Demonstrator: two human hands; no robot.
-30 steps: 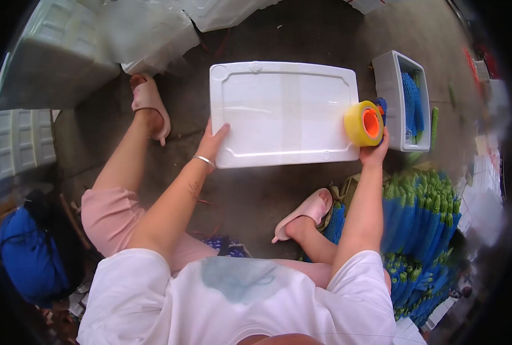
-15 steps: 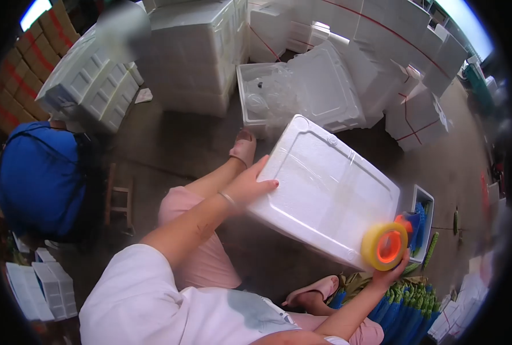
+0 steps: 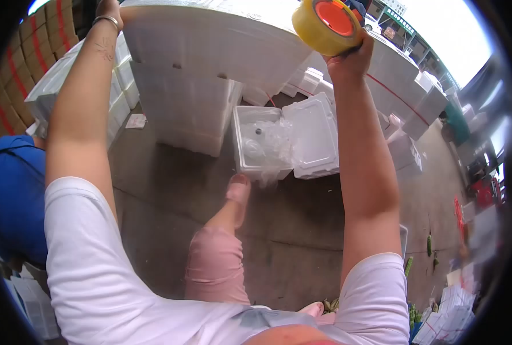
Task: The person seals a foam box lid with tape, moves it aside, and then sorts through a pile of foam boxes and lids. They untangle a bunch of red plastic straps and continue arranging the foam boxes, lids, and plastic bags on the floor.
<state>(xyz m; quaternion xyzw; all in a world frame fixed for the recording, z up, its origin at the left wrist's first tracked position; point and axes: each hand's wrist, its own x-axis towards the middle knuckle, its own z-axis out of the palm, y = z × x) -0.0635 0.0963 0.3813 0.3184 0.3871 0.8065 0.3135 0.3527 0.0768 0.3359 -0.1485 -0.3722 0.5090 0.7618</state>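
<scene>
Both arms reach up and forward to a white foam box (image 3: 210,31), which is over the tall stack of foam boxes (image 3: 190,115). At the box's left end is my left hand (image 3: 110,10), gripping the corner, with its fingers cut off by the top of the view. My right hand (image 3: 351,60) is closed around a tape dispenser with a big roll of yellowish clear tape (image 3: 308,31) and an orange core. That roll overlaps the box's right end.
An open foam box (image 3: 247,155) with crumpled clear plastic stands on the floor, its lid (image 3: 316,141) leaning beside it. A person in blue (image 3: 14,195) bends at the left. Strapped foam boxes (image 3: 391,80) are piled at the right; brown cartons (image 3: 35,63) stand far left.
The foam box went from over my lap up and forward to the stack, carried between both hands. The tape dispenser rose with my right hand. My view has tilted up.
</scene>
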